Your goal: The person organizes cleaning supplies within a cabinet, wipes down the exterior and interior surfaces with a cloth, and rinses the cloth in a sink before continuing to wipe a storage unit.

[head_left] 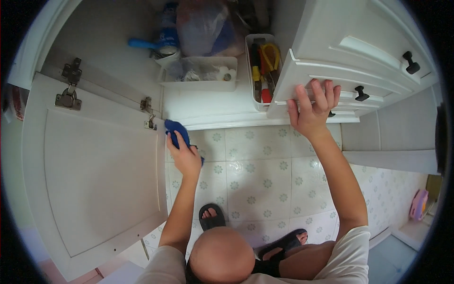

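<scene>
My left hand is closed on a dark blue cloth. The cloth is at the hinge-side edge of the open white cabinet door, close to the lower hinge and the left end of the cabinet's front ledge. My right hand lies with fingers spread against a white drawer front, left of a black knob; it holds nothing.
Inside the cabinet are a white bin of small items, a white tool box with yellow- and red-handled tools, a blue can and a plastic-wrapped bundle. Below spreads the patterned tile floor. At right lies a pink object.
</scene>
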Action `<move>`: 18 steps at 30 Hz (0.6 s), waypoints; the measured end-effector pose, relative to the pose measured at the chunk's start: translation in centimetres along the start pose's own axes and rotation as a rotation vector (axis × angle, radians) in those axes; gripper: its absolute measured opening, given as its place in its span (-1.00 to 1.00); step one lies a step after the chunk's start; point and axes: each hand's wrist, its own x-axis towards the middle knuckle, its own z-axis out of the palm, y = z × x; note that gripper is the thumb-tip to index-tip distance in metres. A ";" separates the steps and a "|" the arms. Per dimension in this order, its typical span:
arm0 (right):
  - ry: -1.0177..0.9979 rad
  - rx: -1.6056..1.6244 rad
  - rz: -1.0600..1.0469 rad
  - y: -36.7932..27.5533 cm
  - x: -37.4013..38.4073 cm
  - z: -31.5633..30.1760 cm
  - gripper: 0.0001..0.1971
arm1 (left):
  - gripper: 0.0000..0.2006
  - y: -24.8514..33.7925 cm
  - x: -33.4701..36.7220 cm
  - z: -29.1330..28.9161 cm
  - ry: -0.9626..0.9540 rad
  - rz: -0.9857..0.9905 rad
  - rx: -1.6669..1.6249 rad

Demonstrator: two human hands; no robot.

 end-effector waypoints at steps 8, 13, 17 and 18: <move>0.019 0.009 -0.009 0.2 -0.1 0.1 -0.61 | -0.43 2.6 4.1 0.7 0.106 0.138 -0.120; 0.020 0.004 -0.005 0.0 -0.1 0.1 -0.58 | -0.38 4.4 3.2 1.0 0.021 0.233 -0.113; 0.018 0.024 0.021 -0.1 -0.1 0.0 -0.57 | -0.40 10.1 1.1 0.5 -0.165 0.281 -0.215; 0.019 0.022 0.017 -0.1 0.2 -0.1 -0.56 | -0.39 11.3 0.9 0.8 -0.185 0.286 -0.229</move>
